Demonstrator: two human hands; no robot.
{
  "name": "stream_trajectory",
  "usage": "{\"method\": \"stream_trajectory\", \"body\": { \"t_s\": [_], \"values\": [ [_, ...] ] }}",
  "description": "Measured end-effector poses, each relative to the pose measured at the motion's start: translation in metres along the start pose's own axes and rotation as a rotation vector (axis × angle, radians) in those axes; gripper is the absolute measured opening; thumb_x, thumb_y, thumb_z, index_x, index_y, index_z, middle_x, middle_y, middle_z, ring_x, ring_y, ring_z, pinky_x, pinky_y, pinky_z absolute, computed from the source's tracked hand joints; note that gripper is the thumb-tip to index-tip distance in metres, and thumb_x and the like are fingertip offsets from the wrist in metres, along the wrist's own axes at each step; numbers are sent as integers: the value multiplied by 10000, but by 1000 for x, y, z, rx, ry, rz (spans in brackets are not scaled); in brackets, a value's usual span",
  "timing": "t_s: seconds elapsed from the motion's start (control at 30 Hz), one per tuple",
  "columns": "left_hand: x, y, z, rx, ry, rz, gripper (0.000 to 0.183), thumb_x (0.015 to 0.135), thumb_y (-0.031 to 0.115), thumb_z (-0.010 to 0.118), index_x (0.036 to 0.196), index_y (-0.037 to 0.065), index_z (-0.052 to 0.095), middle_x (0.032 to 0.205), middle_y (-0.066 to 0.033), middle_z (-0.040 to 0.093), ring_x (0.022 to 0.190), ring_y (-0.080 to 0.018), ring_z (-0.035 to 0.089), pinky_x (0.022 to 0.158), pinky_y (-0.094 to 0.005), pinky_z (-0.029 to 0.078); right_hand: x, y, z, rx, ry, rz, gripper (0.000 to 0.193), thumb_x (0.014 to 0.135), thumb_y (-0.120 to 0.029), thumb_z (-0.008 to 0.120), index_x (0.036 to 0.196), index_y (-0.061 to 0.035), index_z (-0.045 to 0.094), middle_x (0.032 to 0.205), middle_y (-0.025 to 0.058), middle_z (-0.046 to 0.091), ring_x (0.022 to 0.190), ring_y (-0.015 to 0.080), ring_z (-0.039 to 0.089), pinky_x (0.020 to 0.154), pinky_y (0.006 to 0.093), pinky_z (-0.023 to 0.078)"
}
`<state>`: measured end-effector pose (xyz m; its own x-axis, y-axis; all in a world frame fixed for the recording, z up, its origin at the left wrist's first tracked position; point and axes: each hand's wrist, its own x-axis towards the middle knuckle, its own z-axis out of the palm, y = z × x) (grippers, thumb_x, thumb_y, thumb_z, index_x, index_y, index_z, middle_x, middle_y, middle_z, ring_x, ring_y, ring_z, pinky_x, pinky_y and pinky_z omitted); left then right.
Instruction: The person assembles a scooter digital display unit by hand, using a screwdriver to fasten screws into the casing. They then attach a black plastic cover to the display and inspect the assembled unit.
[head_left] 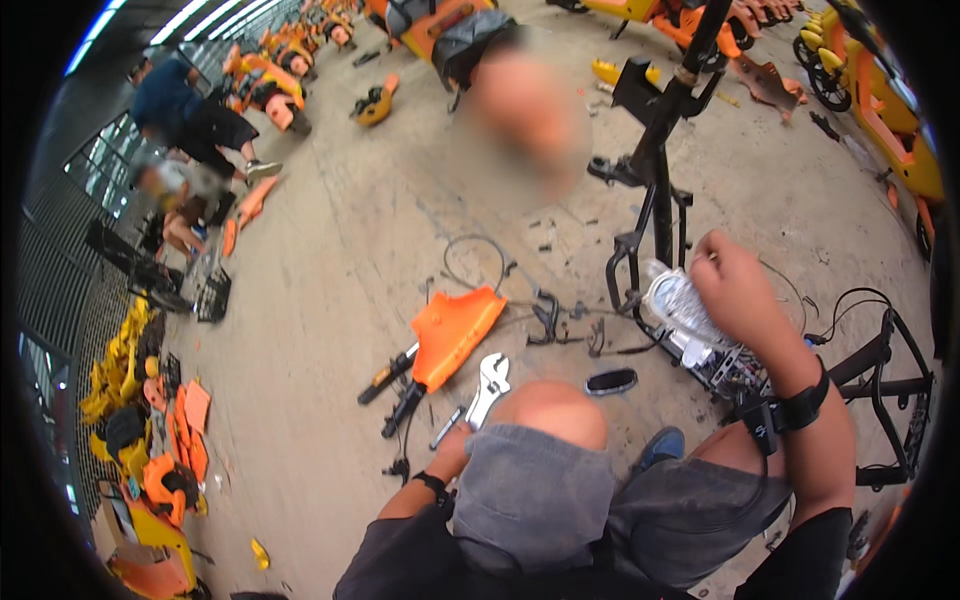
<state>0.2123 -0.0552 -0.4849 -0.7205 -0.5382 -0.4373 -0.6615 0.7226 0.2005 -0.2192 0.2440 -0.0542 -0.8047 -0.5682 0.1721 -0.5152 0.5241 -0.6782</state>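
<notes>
While you are crouching with your knee (550, 410) raised in front of you, your left hand (452, 447) is reaching down beside that knee and its fingers are closing around the handle of a silver wrench (485, 390), whose head is lying on the concrete floor (330, 270). Your right hand (735, 285), strapped at the wrist with a black band (795, 408), is resting on a crinkled clear plastic wrap (675, 305) over a part on the black metal frame (655, 190); its fingers are curling over the wrap, though you cannot tell how firmly they are gripping. Just beyond the wrench, an orange plastic cover (455, 330) is lying on the floor, with black handles (392, 385) poking out from under it and loose cables (480, 262) trailing behind. Farther off to your left, two people (185, 150) are working low among more orange parts (270, 85).
</notes>
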Motion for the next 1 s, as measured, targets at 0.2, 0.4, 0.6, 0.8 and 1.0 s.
{"method": "stream_trajectory", "body": {
  "t_s": [0.2, 0.4, 0.6, 0.8, 1.0],
  "values": [
    [9, 5, -12, -116, -57, -272, 454, 954, 369, 492, 1145, -43, 518, 1131, -306, 670, 1051, -474, 663, 879, -527, 530, 2, -21, 12, -3, -65, -42, 225, 891, -207, 556, 896, 10, 618, 790, 248, 672, 768, 456, 648, 694, 514, 511],
    [7, 14, -50, -206, -28, -272, 471, 905, 384, 559, 1129, -30, 572, 1059, -294, 698, 1014, -459, 681, 870, -527, 537, -1, -10, 6, 141, -75, 1, 208, 899, -183, 561, 924, 19, 603, 711, 208, 644, 659, 374, 641, 619, 455, 488],
    [-9, 42, -113, -87, -9, -295, 424, 832, 383, 614, 1048, 34, 722, 1043, -225, 723, 1006, -408, 689, 862, -490, 548, -3, -16, 3, 151, -79, -5, 191, 900, -173, 577, 928, 14, 603, 706, 204, 647, 639, 338, 645, 605, 430, 488],
    [-60, 30, -117, -117, 47, -337, 399, 799, 359, 635, 992, 21, 721, 1032, -236, 718, 1001, -430, 678, 864, -491, 544, -3, -17, 8, 119, -90, -52, 182, 884, -167, 571, 918, 9, 601, 710, 214, 648, 666, 390, 649, 620, 457, 496],
    [-145, -5, -97, -283, 126, -579, 391, 764, 334, 633, 961, 4, 711, 1002, -271, 707, 1004, -445, 668, 897, -515, 524, -1, -30, 9, 113, -142, -95, 197, 879, -188, 568, 897, 6, 602, 736, 210, 662, 707, 415, 650, 646, 485, 503]
  ]
}}
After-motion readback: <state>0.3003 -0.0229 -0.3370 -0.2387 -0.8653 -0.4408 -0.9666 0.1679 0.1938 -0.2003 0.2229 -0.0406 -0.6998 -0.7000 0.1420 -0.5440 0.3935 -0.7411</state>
